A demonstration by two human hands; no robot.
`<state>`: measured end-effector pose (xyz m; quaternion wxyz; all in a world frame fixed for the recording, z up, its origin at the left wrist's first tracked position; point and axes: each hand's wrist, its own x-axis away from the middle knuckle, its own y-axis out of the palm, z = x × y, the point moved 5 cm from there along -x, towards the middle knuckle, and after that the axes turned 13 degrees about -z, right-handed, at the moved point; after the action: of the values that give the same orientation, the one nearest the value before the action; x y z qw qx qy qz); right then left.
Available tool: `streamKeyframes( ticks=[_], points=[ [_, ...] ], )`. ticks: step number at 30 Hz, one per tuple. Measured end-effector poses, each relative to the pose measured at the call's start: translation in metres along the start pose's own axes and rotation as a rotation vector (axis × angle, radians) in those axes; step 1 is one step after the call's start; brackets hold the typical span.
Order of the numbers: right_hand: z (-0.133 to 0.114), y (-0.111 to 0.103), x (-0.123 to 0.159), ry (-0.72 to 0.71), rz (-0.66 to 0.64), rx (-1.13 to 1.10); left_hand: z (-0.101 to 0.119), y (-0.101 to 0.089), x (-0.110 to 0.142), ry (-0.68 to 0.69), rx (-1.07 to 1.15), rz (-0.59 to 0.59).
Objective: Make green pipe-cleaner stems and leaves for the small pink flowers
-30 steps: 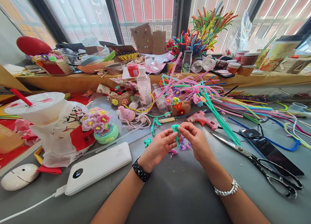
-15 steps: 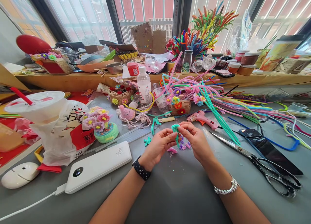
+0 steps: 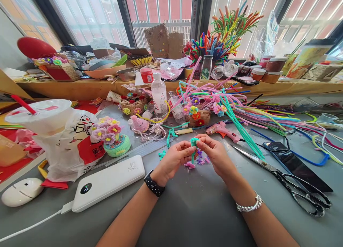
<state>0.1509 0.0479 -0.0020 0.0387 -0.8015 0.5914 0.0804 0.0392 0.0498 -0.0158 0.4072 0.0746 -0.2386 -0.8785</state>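
A bent teal pipe cleaner [image 3: 193, 150] is pinched between my two hands above the grey table. My left hand [image 3: 175, 158] grips its lower left side, and my right hand [image 3: 211, 150] holds the upper right with thumb and fingertips. The fingers hide part of its shape. Just behind the hands on the table lie purple pipe-cleaner pieces [image 3: 203, 159] and a pink piece [image 3: 189, 165]. Left of them is a small teal piece [image 3: 162, 154], partly behind my left hand. Farther back rests another bent teal pipe cleaner [image 3: 171, 134].
To the right lie scissors [image 3: 278, 175], a phone [image 3: 297, 164] and a pink glue gun [image 3: 223, 131]. Long pipe cleaners [image 3: 254, 118] spread across the back right. On the left are a white power bank [image 3: 109, 184], a fluffy flower pot [image 3: 117, 146] and a bagged drink cup [image 3: 43, 114].
The teal pipe cleaner has turned slightly between my fingers, its top looking more upright and narrower. Both hands stay almost in place.
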Motion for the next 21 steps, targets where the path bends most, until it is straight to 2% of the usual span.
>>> streamKeyframes(
  ticks=[3,6,10,14,18,21],
  points=[
    [-0.005,0.0005,-0.001,-0.009,-0.074,0.064,0.0016,0.0005,0.0006,-0.026,0.004,-0.048],
    [-0.0086,-0.0003,-0.0008,-0.022,-0.092,0.146,0.0034,-0.0005,0.0015,-0.043,-0.04,-0.047],
    [-0.0068,0.0,0.0006,-0.043,-0.041,0.181,0.0069,-0.0009,0.002,-0.018,-0.155,-0.019],
    [-0.0065,0.0028,0.0029,-0.129,0.046,0.193,0.0069,-0.0007,0.0013,0.002,-0.181,0.015],
    [-0.0103,0.0017,0.0043,-0.195,0.11,0.226,0.0058,0.0003,0.0004,0.019,-0.108,0.003],
    [-0.0095,-0.0001,0.002,-0.177,0.053,0.16,0.0057,0.0017,0.0003,0.033,-0.001,-0.028]
  ],
)
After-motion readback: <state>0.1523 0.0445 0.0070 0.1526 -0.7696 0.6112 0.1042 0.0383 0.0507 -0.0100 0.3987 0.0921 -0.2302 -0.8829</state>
